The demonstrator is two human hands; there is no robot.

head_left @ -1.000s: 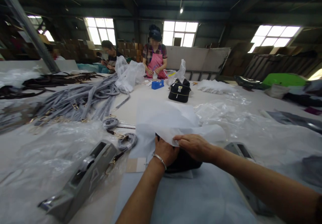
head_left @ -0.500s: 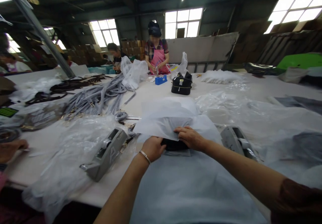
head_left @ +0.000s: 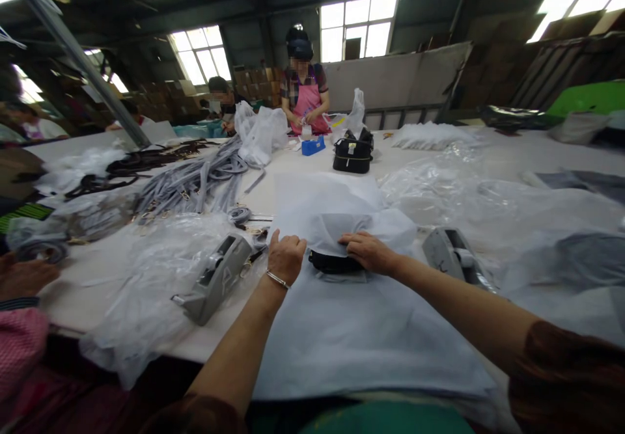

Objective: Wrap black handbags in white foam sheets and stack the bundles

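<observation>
A black fabric item (head_left: pixel 332 263), probably a bag, lies in front of me, mostly hidden by a thin white wrapping sheet (head_left: pixel 336 193). My left hand (head_left: pixel 287 256), with a bracelet at its wrist, is closed at the sheet's left edge, thumb up, just left of the black item. Over the item's right part, my right hand (head_left: pixel 368 252) holds the sheet's near edge down, fingers bent on it. Under the item a wide whitish sheet (head_left: pixel 361 336) spreads toward my body.
Grey tape dispensers stand at left (head_left: pixel 215 281) and right (head_left: pixel 454 255). Clear plastic bags (head_left: pixel 146 284) and grey straps (head_left: pixel 195 177) cover the left side. A black bag (head_left: pixel 352 154) and blue dispenser (head_left: pixel 312 146) stand ahead. A co-worker's hand (head_left: pixel 27 278) rests at far left; another person (head_left: pixel 305 95) works opposite.
My left hand has moved up and left, off the black item to the sheet's edge, uncovering more of the item's left end. My right hand stays on the sheet. The view has tilted down slightly.
</observation>
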